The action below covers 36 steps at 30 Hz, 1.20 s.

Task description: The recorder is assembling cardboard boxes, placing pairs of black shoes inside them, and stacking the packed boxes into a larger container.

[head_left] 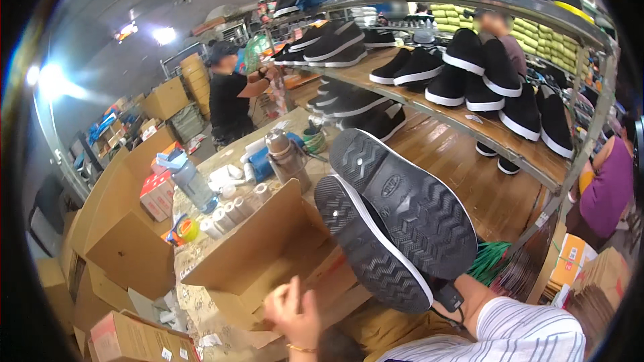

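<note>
My right hand is hidden behind a pair of black shoes (429, 214); only the wrist and a striped sleeve (530, 328) show below them. The shoes are held up together, their black zigzag-tread soles and white edges turned towards me. My left hand (295, 318) is beside the near side of an open cardboard box (251, 248), with fingers apart and nothing in them. The box stands on the worktable (194, 265), one flap raised.
A metal rack (510, 141) with several black slip-on shoes (463, 80) stands ahead and right. On the table are a steel flask (285, 154), a blue water bottle (191, 181) and several rolls (231, 211). Cartons (134, 338) stand left. One person (231, 97) works beyond; another (607, 184) is at right.
</note>
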{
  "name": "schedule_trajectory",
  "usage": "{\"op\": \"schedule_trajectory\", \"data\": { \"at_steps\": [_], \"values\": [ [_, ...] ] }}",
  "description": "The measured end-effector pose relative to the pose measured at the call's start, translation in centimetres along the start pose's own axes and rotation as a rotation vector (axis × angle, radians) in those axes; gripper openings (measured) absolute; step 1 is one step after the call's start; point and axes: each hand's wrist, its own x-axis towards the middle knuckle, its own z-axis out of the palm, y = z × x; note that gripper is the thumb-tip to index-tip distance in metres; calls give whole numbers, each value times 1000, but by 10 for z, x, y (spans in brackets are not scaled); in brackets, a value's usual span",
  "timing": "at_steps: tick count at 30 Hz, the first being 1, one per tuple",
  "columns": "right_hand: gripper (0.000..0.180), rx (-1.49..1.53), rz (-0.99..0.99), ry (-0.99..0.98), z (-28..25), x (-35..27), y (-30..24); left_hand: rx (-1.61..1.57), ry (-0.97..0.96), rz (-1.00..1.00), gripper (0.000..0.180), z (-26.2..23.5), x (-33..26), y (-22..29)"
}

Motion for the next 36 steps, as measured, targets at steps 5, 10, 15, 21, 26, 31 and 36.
{"op": "schedule_trajectory", "data": {
  "at_steps": [5,10,15,21,26,31,36],
  "values": [
    [31,-47,95,-85,5,0,28,-784,-359,-419,69,4,-2,52],
    [28,-148,81,-112,-34,28,35,-121,101,-33,49,-44,35,41],
    [21,-281,-119,-187,21,28,49,315,-212,23,47,-43,2,7],
    [12,-1144,-969,-521,100,64,51,342,-474,-32,37,-39,4,-15],
    [11,-1610,-931,-886,66,110,114,411,-392,-5,32,-26,14,-36],
    [7,-1582,-980,-559,43,119,58,259,-59,47,29,-87,37,-72],
    [30,-1493,-385,20,-16,157,75,-179,87,-355,74,-67,39,-157]
  ]
}}
